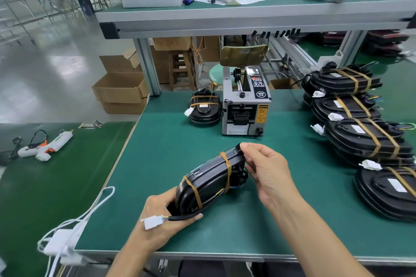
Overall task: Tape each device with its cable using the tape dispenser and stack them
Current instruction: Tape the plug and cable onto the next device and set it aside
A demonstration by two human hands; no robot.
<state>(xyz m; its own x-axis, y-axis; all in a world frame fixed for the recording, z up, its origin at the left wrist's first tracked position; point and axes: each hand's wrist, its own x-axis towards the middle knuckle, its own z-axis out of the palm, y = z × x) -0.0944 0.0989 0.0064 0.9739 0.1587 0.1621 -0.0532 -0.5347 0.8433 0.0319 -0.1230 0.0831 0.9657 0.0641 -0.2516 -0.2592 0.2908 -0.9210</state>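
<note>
Black oval plastic device [211, 182], cable tucked alongside, is held tilted above the green-matted bench [157, 146]; long axis runs from near-left up to far-right. Left hand [167, 216] grips the near end, fingers curled round it and the cable; right hand [265, 171] pinches the far end with thumb and fingertips. Two brown tape bands on it. Judgement: taping done, stacking next. Taped row [360, 132] lies to the right, nearer the right hand: four devices visible, possibly more beneath. One taped device [204, 110] sits just left of the single grey tape dispenser [245, 105].
</note>
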